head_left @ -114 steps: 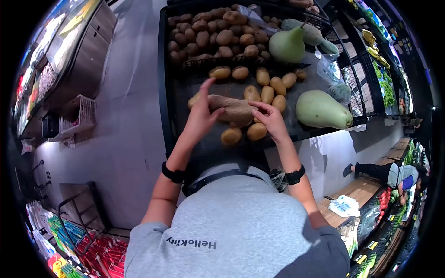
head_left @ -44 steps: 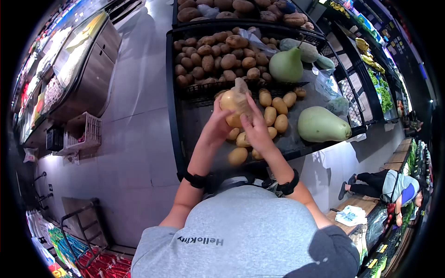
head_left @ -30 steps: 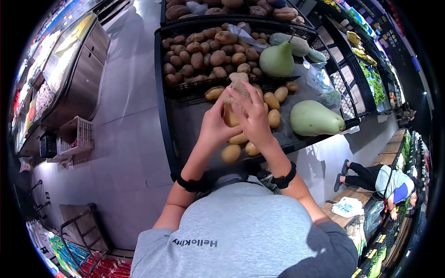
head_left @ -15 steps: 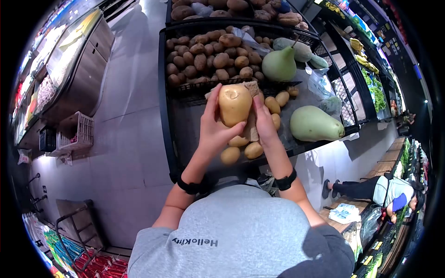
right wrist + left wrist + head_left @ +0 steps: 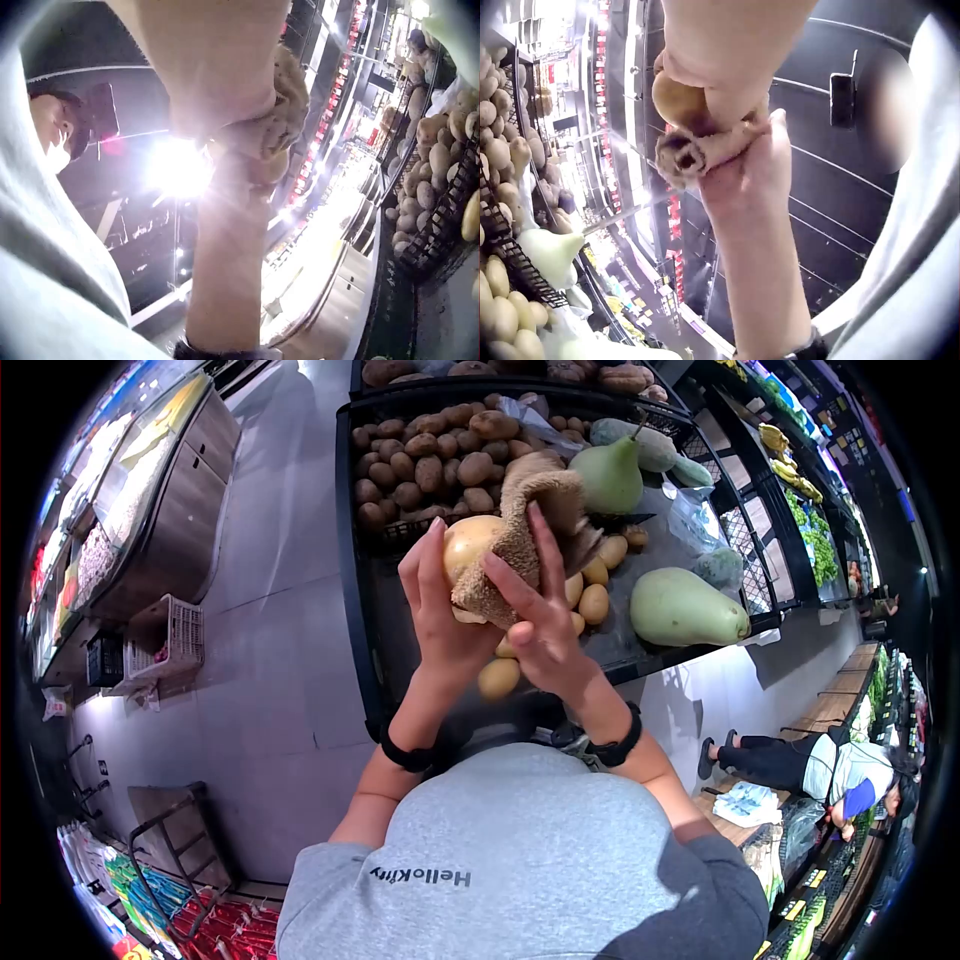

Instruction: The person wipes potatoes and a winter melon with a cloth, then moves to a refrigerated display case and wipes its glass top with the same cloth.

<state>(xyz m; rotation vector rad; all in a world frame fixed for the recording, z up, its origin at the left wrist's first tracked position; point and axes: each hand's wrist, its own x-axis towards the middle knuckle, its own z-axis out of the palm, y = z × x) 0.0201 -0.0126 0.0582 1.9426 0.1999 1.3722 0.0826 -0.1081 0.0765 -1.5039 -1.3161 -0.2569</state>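
Observation:
A large yellow potato (image 5: 470, 547) is held up over the display bin by my left hand (image 5: 440, 605), whose fingers curl round its left side. My right hand (image 5: 545, 625) grips a brown terry cloth (image 5: 555, 495), pressing part of it against the potato's right side. The cloth's upper end folds loosely above the fingers. From the left wrist, the potato (image 5: 681, 105) shows beside the rolled cloth (image 5: 682, 159). In the right wrist view the cloth (image 5: 291, 94) covers most of the potato (image 5: 274, 166).
Loose yellow potatoes (image 5: 498, 679) lie on the dark bin floor below my hands. Behind a low black mesh divider (image 5: 442, 232) is a heap of brownish potatoes (image 5: 428, 473). Pale green gourds (image 5: 685, 607) sit to the right. A person (image 5: 850, 770) bends at shelves far right.
Earlier the cloth was stretched between both hands; then the potato came up in the left hand. Over the last half second the cloth has moved across the potato's right side, its end flipping upward.

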